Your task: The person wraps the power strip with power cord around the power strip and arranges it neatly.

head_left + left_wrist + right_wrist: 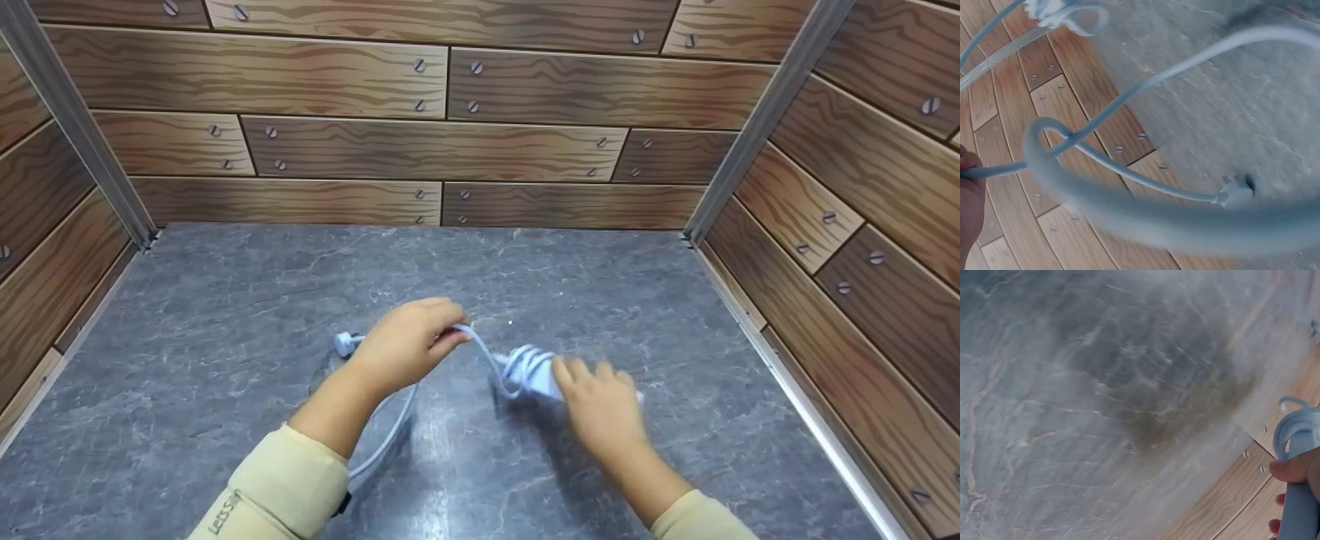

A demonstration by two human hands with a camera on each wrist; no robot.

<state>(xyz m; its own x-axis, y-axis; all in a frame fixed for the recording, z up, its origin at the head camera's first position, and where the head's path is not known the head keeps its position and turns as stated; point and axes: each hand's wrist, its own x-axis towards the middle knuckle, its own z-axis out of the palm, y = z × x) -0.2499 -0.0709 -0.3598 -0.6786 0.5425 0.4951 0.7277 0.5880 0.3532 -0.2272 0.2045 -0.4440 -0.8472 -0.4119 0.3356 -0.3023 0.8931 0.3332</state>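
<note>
My left hand (409,341) pinches a pale blue power cord (484,346) between thumb and fingers, raised over the tabletop. From that pinch the cord runs right to a power strip (544,384), where several turns of it are wrapped around one end. My right hand (604,409) grips the strip's other end; in the right wrist view the thumb lies along the strip (1299,509) just below the coils. The cord's free part loops down under the left wrist. Its plug (1237,194) lies on the surface, left of the left hand in the head view.
The work surface (225,315) is dark grey and marble-patterned. Wood-plank panels (442,150) wall it in at the back and both sides, with metal posts (765,127) at the back corners. A metal strip (817,427) edges the right side.
</note>
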